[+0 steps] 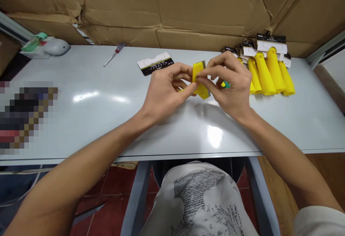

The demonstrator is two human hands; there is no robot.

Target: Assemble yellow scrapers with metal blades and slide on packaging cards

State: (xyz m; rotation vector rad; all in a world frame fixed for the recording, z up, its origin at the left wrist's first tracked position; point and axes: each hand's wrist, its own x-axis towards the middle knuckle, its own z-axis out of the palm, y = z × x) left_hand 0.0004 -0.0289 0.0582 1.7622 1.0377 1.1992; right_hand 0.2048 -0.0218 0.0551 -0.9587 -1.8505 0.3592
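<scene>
A yellow plastic scraper (202,91) with a metal blade along its right edge is held above the table. My left hand (167,90) is closed on it from the left, thumb in front and fingers behind. My right hand (231,83) is closed in a pinch, thumb and forefinger meeting at the middle of the scraper's face. Whatever sits between those fingertips is too small to make out. Beneath the right palm shows part of a green and yellow object (225,84); the hand hides the rest. Just behind my left hand lies a black and white card (155,63).
Several yellow scraper handles with cards (265,74) lie at the back right. A screwdriver (115,54) rests at the back left, near a grey computer mouse-like object (56,46). Cardboard (129,13) walls the table's (107,121) rear. A blurred-out object (24,117) is at far left.
</scene>
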